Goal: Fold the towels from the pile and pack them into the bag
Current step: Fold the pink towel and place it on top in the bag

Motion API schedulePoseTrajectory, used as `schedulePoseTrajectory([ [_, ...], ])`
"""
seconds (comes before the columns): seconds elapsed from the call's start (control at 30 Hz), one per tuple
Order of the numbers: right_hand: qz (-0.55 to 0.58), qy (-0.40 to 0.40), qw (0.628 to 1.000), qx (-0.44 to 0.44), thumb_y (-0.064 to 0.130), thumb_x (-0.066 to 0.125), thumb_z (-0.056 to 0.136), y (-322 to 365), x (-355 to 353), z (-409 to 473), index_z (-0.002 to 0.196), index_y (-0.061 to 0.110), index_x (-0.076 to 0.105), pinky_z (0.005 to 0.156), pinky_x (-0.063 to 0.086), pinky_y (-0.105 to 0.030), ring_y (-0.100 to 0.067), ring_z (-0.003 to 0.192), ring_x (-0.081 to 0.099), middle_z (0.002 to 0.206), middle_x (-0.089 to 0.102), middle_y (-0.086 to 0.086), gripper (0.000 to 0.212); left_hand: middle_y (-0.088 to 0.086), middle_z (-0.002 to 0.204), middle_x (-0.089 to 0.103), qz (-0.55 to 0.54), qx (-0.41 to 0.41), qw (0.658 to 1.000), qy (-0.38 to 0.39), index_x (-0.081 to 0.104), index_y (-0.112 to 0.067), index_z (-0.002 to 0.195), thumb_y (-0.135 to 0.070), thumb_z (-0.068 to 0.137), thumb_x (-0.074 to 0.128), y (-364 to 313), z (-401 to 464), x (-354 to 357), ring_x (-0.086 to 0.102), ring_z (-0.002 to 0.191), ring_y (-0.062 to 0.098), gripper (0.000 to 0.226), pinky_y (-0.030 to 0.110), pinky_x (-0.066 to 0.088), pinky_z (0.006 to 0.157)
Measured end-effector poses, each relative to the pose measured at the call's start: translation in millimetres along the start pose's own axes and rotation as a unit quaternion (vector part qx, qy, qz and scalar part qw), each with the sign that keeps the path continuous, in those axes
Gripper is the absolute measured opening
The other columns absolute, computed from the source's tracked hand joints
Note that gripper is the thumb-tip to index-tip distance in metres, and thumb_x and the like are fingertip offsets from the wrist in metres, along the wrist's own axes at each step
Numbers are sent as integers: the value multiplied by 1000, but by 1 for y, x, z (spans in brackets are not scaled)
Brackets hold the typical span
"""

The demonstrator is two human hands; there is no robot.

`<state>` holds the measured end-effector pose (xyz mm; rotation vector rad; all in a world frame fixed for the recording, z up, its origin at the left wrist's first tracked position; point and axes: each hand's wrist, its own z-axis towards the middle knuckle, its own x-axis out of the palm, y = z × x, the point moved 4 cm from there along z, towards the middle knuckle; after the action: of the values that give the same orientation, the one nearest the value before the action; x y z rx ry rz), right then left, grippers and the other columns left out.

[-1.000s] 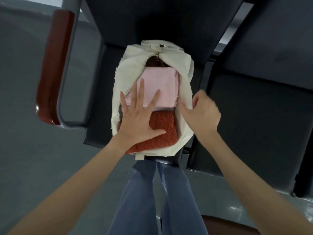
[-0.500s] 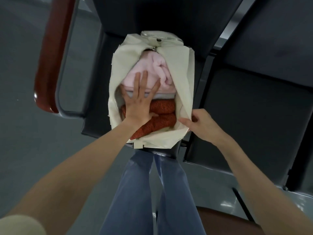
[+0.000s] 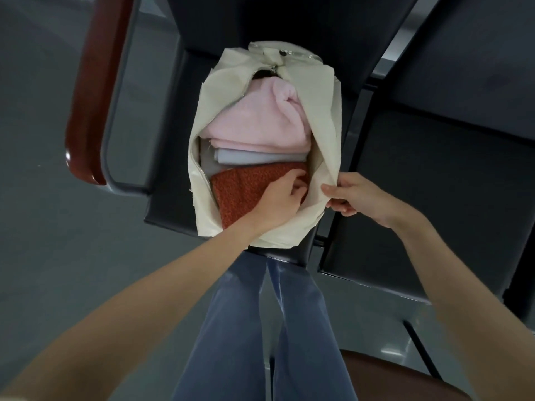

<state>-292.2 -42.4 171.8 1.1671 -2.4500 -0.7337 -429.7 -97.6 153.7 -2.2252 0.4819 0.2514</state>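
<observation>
Towels packed in a cream canvas bag (image 3: 321, 111), seen from a head-worn camera looking straight down. Far left, a red-brown wooden armrest (image 3: 95, 91) on a grey metal frame (image 3: 115, 117), grey floor (image 3: 37, 227) beneath. Next across, a black seat (image 3: 170, 175) carrying the bag, zip parted along its length and pulled together only at the far end. Inside, three folded layers: pink towel (image 3: 260, 123) bunched at the far end, pale grey towel (image 3: 246, 156) wedged just under its near edge, rust-red towel (image 3: 240, 192) nearest the camera, touching the grey one. Left hand (image 3: 282, 202) reaching in over the bag's near edge, fingers curled down onto the right side of the rust-red towel; fingertips tucked out of sight, so a real grip or only a press cannot be told. Right of that, the bag's right flap lifted and drawn outward. Right hand (image 3: 351, 195) pinching that flap's edge between thumb and bent fingers, just beside the left hand, with the cloth between the two. Both forearms bare, entering from the lower corners. Blue-trousered legs (image 3: 246, 328) below the seat's front edge, at centre. Farther right, a second black seat (image 3: 434, 183) adjoining the first, and part of a brown curved surface (image 3: 390, 374) at the lower right.
</observation>
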Motion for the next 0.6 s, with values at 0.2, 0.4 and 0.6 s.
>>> schedulePoseTrajectory([
  [0.2,-200,-26,975,93,22,54,96,23,-12,-3,78,5,58,48,30,-22,-10,51,41,67,58,-5,25,0,81,59,-218,-123,968,-31,64,-3,102,-16,94,60,14,-1,13,53,71,8,15,10,44,59],
  [0.4,-314,-328,884,-110,31,58,87,89,-9,2,89,11,46,59,32,-31,-19,77,47,79,45,3,23,-9,61,53,-194,56,960,-196,53,-17,67,-9,81,72,1,-36,-8,49,61,7,25,25,42,63],
  [0.6,-486,-257,835,-24,47,67,79,106,10,31,93,11,44,57,35,-30,-22,76,48,84,46,-1,45,-8,66,59,-150,81,975,-144,60,-15,70,-9,80,75,-12,-62,-15,54,63,4,19,20,47,65],
])
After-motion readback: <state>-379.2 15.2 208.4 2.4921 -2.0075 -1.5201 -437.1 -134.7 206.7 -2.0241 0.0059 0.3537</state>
